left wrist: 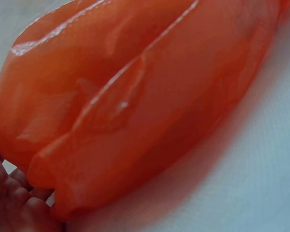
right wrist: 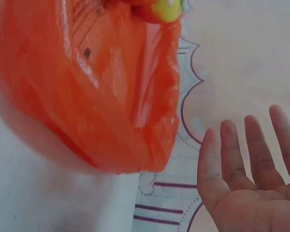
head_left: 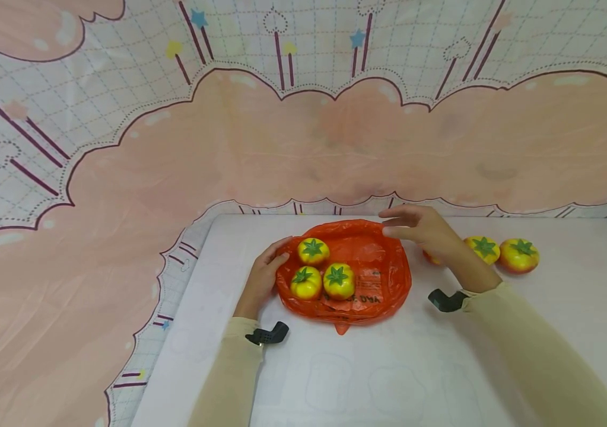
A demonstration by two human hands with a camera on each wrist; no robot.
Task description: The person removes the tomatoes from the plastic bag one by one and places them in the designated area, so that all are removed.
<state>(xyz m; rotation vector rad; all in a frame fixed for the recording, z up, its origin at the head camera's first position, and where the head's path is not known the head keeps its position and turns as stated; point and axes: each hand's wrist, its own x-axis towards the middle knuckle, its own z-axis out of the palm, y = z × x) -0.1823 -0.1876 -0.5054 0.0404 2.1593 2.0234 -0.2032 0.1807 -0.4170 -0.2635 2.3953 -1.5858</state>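
Note:
A red plastic bag [head_left: 372, 255] lies spread on the white table with its mouth open upward, its rim forming a rough round wall. Inside, toward the left, sit three yellow-red toy tomatoes [head_left: 339, 281] with green leaf tops. My left hand [head_left: 264, 277] grips the bag's left rim, thumb toward the inside; in the left wrist view its fingers [left wrist: 24, 193] are partly hidden by the plastic. Above the bag's far right edge hovers my right hand [head_left: 420, 228], fingers extended and holding nothing. The right wrist view shows this hand's spread fingers [right wrist: 232, 154] beside the bag, apart from it.
More toy tomatoes [head_left: 519, 256] stand in a row at the right, one mostly hidden behind the right forearm. The white table [head_left: 335, 379] ends at the back against a patterned cloth [head_left: 303, 148]. Black wrist cameras [head_left: 446, 300] sit on both sleeves.

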